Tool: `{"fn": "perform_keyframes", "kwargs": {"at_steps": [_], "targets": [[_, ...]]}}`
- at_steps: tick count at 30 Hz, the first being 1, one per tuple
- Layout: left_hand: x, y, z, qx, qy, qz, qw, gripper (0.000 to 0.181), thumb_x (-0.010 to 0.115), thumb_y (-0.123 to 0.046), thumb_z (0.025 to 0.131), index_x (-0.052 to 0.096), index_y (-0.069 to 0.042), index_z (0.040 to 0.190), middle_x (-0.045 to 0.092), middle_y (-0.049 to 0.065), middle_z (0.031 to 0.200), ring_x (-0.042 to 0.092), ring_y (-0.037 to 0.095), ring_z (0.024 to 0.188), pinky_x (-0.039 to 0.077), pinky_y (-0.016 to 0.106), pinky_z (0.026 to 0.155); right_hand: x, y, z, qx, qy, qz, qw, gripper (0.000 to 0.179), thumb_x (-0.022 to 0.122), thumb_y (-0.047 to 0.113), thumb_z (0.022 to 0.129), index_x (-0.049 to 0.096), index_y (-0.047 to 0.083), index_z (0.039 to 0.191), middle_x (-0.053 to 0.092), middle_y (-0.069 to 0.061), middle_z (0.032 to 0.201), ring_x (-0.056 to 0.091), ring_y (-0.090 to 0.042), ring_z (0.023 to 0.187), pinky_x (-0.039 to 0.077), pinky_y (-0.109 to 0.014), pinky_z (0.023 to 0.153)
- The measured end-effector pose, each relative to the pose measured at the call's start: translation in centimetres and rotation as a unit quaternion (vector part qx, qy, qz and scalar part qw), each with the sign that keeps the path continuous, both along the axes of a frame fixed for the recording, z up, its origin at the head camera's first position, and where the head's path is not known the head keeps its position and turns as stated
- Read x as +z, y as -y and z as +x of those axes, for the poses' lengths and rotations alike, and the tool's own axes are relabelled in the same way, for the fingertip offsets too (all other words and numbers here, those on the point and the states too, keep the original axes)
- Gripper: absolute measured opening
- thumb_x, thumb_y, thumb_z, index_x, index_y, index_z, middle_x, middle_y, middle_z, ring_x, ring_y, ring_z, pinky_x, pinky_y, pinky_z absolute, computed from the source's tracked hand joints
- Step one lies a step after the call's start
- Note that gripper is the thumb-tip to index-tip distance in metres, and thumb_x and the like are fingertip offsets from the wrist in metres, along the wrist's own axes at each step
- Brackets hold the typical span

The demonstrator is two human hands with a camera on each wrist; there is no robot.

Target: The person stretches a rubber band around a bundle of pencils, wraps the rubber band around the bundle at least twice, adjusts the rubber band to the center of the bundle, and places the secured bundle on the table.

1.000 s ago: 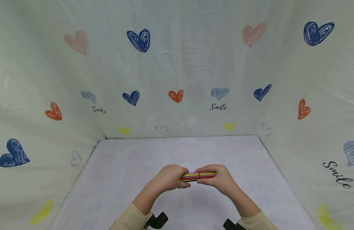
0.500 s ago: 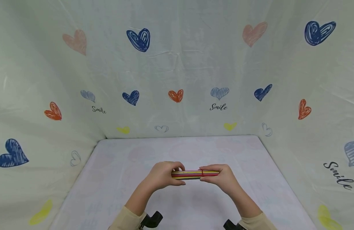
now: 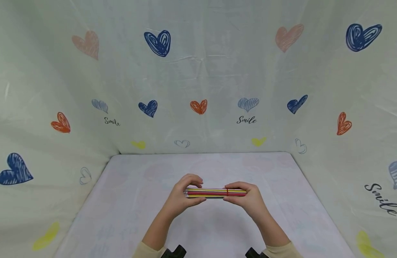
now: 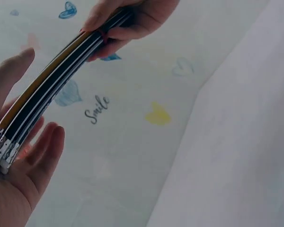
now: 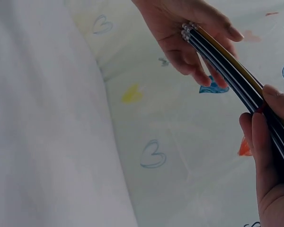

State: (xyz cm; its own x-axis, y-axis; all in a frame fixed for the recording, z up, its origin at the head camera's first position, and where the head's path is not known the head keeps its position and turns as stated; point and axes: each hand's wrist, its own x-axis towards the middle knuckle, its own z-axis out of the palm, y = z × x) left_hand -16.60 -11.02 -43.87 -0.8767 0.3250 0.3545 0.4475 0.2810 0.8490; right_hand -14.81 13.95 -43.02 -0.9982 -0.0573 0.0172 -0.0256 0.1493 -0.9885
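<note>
A bundle of striped pencils (image 3: 206, 192) is held level above the table, with silvery eraser ends at the left. Around it, close to the right end, runs a red band (image 3: 227, 192). My right hand (image 3: 250, 197) grips the bundle at this banded end, thumb below and fingers above, covering the tips. At the eraser ends, my left hand (image 3: 182, 197) is spread loosely, thumb and fingers apart. In the left wrist view, the eraser ends (image 4: 4, 153) sit against the left palm, and the left fingers (image 4: 49, 146) stand away from the pencils.
A pale tabletop (image 3: 147, 215) lies beneath both hands. White sheeting (image 3: 198, 79) printed with hearts and "Smile" rises at the back and on both sides. Black camera mounts (image 3: 174, 252) are strapped at the wrists.
My left hand has slid left along the pencils and loosened, uncovering more of their length and the eraser ends. The right hand keeps its grip and has shifted slightly right with the bundle.
</note>
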Motion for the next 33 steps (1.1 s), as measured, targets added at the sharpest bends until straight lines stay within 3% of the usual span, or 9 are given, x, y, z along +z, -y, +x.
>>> {"fn": "perform_keyframes", "kwargs": {"at_steps": [4, 11, 13, 19, 23, 29, 33], "targets": [[0.1, -0.5, 0.2, 0.022, 0.000, 0.006, 0.9997, 0.038, 0.088, -0.012, 0.072, 0.064, -0.018, 0.100, 0.058, -0.005, 0.113, 0.059, 0.015, 0.100, 0.051, 0.034, 0.086, 0.1, 0.4, 0.0, -0.010, -0.002, -0.011, 0.9999, 0.038, 0.089, 0.004, 0.066, 0.073, 0.002, 0.100, 0.067, -0.011, 0.100, 0.063, -0.025, 0.085, 0.054, -0.032, 0.068], [0.1, -0.5, 0.3, 0.013, 0.078, -0.002, 0.9968, 0.029, 0.087, -0.020, 0.074, 0.071, -0.016, 0.098, 0.067, -0.001, 0.091, 0.060, 0.014, 0.061, 0.052, 0.030, 0.053, 0.1, 0.3, -0.1, 0.005, -0.017, -0.012, 0.9998, 0.040, 0.089, 0.006, 0.068, 0.065, 0.005, 0.099, 0.062, -0.012, 0.096, 0.061, -0.023, 0.083, 0.053, -0.032, 0.066], [0.2, -0.5, 0.3, 0.017, 0.084, -0.004, 0.9964, 0.028, 0.087, -0.021, 0.074, 0.072, -0.016, 0.097, 0.067, -0.002, 0.089, 0.060, 0.014, 0.062, 0.052, 0.030, 0.054, 0.1, 0.0, -0.2, 0.024, -0.026, -0.009, 0.9993, 0.038, 0.086, 0.004, 0.070, 0.063, 0.004, 0.100, 0.060, -0.013, 0.096, 0.061, -0.024, 0.083, 0.053, -0.032, 0.066], [0.4, -0.4, 0.3, 0.046, 0.056, -0.007, 0.9973, 0.026, 0.088, -0.019, 0.072, 0.073, -0.015, 0.093, 0.069, -0.002, 0.090, 0.062, 0.015, 0.079, 0.053, 0.028, 0.065, -0.1, -0.7, -0.3, 0.072, -0.095, -0.025, 0.9926, 0.024, 0.076, -0.003, 0.080, 0.062, 0.000, 0.100, 0.058, -0.013, 0.102, 0.059, -0.018, 0.083, 0.052, -0.028, 0.067], [0.4, -0.2, 0.3, 0.062, 0.065, 0.008, 0.9959, 0.027, 0.089, -0.017, 0.071, 0.071, -0.012, 0.091, 0.067, -0.001, 0.088, 0.061, 0.016, 0.079, 0.053, 0.028, 0.065, 0.0, -0.8, -0.4, 0.084, -0.132, -0.037, 0.9871, 0.019, 0.077, -0.002, 0.079, 0.069, -0.002, 0.097, 0.061, -0.013, 0.103, 0.062, -0.017, 0.085, 0.053, -0.027, 0.066], [0.2, -0.1, 0.2, 0.074, 0.084, 0.017, 0.9936, 0.027, 0.090, -0.017, 0.070, 0.069, -0.013, 0.087, 0.065, 0.000, 0.084, 0.060, 0.018, 0.078, 0.053, 0.029, 0.064, -0.1, -0.5, -0.6, 0.084, -0.142, 0.011, 0.9863, 0.022, 0.084, 0.005, 0.075, 0.075, 0.003, 0.095, 0.066, -0.011, 0.101, 0.063, -0.017, 0.085, 0.055, -0.029, 0.065], [0.1, -0.1, 0.2, 0.069, 0.095, 0.028, 0.9927, 0.027, 0.090, -0.016, 0.069, 0.068, -0.013, 0.085, 0.064, 0.001, 0.083, 0.060, 0.019, 0.075, 0.053, 0.030, 0.061, -0.3, -0.2, -0.8, 0.088, -0.137, 0.010, 0.9865, 0.022, 0.084, 0.003, 0.074, 0.076, 0.002, 0.094, 0.067, -0.012, 0.101, 0.063, -0.017, 0.086, 0.055, -0.030, 0.065]]}}
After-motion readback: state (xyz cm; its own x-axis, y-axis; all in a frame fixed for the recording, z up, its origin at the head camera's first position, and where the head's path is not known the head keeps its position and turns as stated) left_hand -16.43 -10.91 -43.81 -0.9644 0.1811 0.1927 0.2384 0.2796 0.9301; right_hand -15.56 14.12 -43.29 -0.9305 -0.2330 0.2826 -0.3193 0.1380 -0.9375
